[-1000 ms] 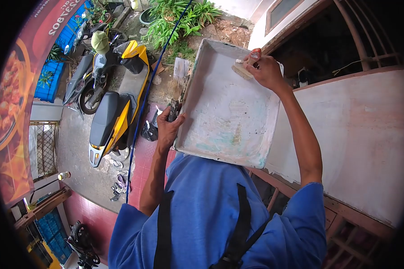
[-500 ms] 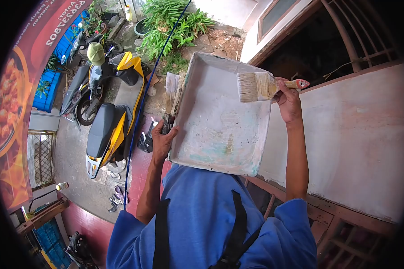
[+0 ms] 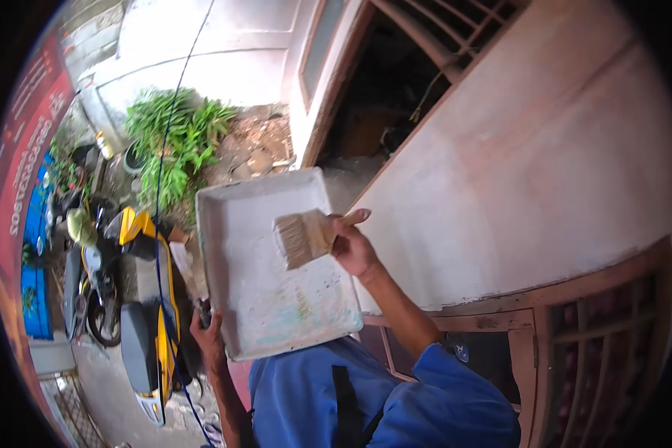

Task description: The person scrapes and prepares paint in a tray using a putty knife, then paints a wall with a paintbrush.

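Observation:
My right hand [image 3: 352, 246] is closed on the handle of a wide paintbrush [image 3: 304, 237], whose pale bristles point left above the tray. The shallow white tray [image 3: 257, 299] has greenish and brown stains and rests against the front of my blue shirt. At the tray's left edge is my left hand [image 3: 207, 334], its fingers closed around a dark handle. A flat, pale blade [image 3: 183, 261] extends up from that hand beside the tray. How the left hand supports the tray is partly hidden.
A whitish wall [image 3: 485, 179] with a dark window opening [image 3: 381, 82] stands on the right. Green plants [image 3: 173, 142] grow ahead. A yellow and black scooter [image 3: 145, 328] is parked at left, behind a blue cord [image 3: 159, 187]. Wooden window frames [image 3: 534, 351] are at lower right.
The view has turned toward the right-hand wall. My right hand first lifted the brush from the tray's upper part, and now holds it over the tray's middle right.

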Tool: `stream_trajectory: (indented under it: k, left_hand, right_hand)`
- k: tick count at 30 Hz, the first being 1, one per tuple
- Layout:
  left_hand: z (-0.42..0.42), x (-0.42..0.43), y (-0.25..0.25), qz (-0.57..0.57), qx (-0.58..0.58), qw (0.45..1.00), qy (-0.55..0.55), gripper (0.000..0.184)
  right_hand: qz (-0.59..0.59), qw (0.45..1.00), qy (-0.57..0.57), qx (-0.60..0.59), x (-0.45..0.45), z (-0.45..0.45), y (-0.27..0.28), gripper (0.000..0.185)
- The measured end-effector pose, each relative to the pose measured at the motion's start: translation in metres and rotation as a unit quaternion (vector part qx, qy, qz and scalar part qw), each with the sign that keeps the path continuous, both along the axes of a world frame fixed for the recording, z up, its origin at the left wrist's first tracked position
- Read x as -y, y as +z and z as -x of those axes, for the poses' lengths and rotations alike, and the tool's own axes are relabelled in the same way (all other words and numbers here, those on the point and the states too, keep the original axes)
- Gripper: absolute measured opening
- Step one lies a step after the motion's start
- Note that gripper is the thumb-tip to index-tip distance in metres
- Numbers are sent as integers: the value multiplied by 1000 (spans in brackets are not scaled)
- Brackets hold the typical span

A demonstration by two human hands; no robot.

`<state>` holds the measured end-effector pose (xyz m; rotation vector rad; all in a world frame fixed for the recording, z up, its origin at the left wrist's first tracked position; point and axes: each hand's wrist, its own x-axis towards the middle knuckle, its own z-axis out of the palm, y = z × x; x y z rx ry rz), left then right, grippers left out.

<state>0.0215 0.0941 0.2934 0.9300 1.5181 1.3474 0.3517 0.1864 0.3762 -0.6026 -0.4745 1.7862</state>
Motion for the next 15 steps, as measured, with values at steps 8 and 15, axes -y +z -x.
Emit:
stream_trajectory:
  k: [8, 15]
  left_hand:
    - [-4, 1, 5, -43, 61, 997, -7, 29]
    - [-7, 1, 16, -32, 71, 997, -15, 28]
  right_hand:
    - [-116, 956, -205, 174, 18, -77, 97, 25]
    - [-239, 636, -399, 616, 33, -183, 253, 22]
